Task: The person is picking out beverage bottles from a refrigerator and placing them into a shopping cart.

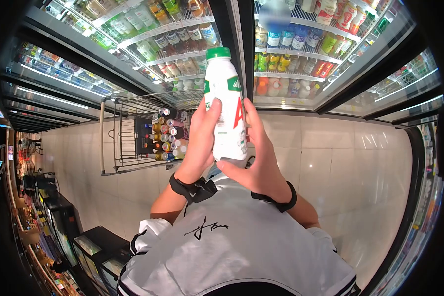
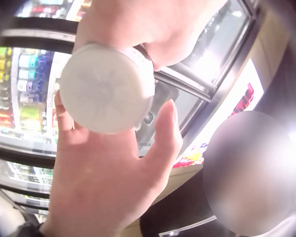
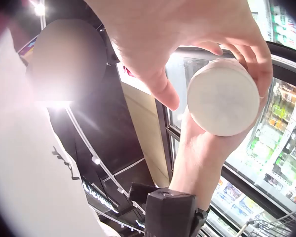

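Observation:
Both hands hold a white plastic bottle point(image 1: 227, 106) with a green cap, green patches and a large red "A". It stands tilted before the chest, its cap toward the fridge. My left hand point(image 1: 201, 135) grips its left side, thumb across the front. Against its right side are the fingers of my right hand point(image 1: 262, 160), curving round it in the right wrist view, while the thumb lies off the wall near the base. Both wrist views look at the bottle's round white base point(image 2: 106, 89), which hides much of the bottle and some fingers.
A wire shopping cart point(image 1: 118, 138) stands at the left, with several bottles point(image 1: 167, 133) packed in it. Ahead are glass-door fridges with shelves of drinks point(image 1: 296, 37). Between them runs a dark upright frame point(image 1: 239, 44). Pale floor tiles point(image 1: 330, 163) lie at the right.

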A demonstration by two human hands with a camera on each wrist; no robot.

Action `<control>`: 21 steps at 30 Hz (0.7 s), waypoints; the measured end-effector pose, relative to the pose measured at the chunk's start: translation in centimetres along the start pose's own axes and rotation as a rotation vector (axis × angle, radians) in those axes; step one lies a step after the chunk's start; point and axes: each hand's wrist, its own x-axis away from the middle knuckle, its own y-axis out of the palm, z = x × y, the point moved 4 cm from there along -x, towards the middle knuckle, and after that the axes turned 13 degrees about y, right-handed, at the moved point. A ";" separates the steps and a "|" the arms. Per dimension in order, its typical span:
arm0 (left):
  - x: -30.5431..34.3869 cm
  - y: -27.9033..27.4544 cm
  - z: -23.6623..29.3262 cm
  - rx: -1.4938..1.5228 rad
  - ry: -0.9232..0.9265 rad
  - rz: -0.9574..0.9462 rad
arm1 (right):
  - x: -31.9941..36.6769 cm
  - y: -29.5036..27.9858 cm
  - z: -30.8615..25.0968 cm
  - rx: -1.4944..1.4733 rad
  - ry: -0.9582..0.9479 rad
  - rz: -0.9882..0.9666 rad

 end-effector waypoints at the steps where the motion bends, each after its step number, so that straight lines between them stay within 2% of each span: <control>1: -0.1 -0.9 -0.6 0.110 -0.085 0.024 | 0.3 -0.1 -0.6 -0.003 0.021 -0.008; 2: 0.0 -1.0 -0.7 0.109 -0.082 0.030 | 0.4 0.0 -0.9 -0.005 0.043 -0.017; 3: 0.0 -0.9 -0.9 0.145 -0.088 0.045 | 0.2 0.0 -0.7 0.028 -0.040 0.044; 4: 0.1 -0.9 -1.0 0.181 -0.094 0.058 | 0.0 0.1 -0.2 0.026 -0.042 0.038; 5: 0.0 -0.8 -0.6 0.181 -0.080 -0.033 | -0.2 0.1 0.1 0.044 -0.075 0.056; 6: 0.1 -0.4 -0.4 0.181 -0.078 -0.032 | -0.3 0.0 0.4 0.062 -0.107 0.076; 8: 0.2 1.0 0.6 0.177 0.050 -0.012 | -0.3 0.2 1.4 -0.012 -0.082 0.083; 9: 0.3 0.6 0.3 0.158 0.050 -0.074 | -0.3 0.1 1.7 -0.087 -0.056 0.091; 12: 0.6 0.9 0.4 0.137 0.042 -0.065 | -0.4 0.0 1.6 -0.178 -0.001 0.050; 21: 0.6 0.9 0.7 0.128 0.046 -0.031 | -0.1 0.5 1.7 -0.184 -0.030 0.073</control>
